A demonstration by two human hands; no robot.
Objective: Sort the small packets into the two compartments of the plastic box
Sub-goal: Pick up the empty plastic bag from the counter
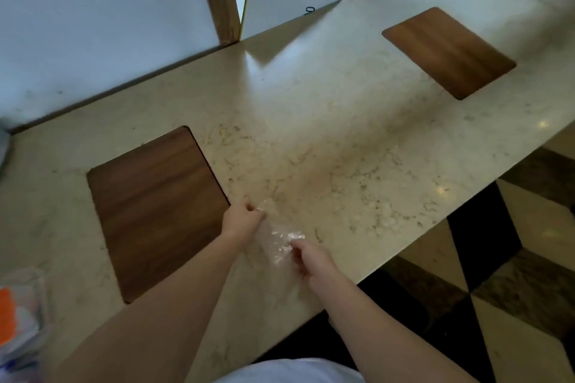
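A crumpled clear plastic bag (277,238) lies on the marble counter (342,140) near its front edge. My left hand (242,221) pinches the bag's upper end, and my right hand (311,261) pinches its lower end, so the film stretches between them. At the far left edge sits a clear plastic box (21,314) holding small packets, one orange (6,314) and others white; its compartments are blurred and partly cut off by the frame.
Two dark wooden inlays are set in the counter, one left of my hands (152,211) and one at the far right (448,51). A white board with a yellow edge (273,9) leans behind the counter. The patterned floor (497,274) lies beyond the counter's right edge.
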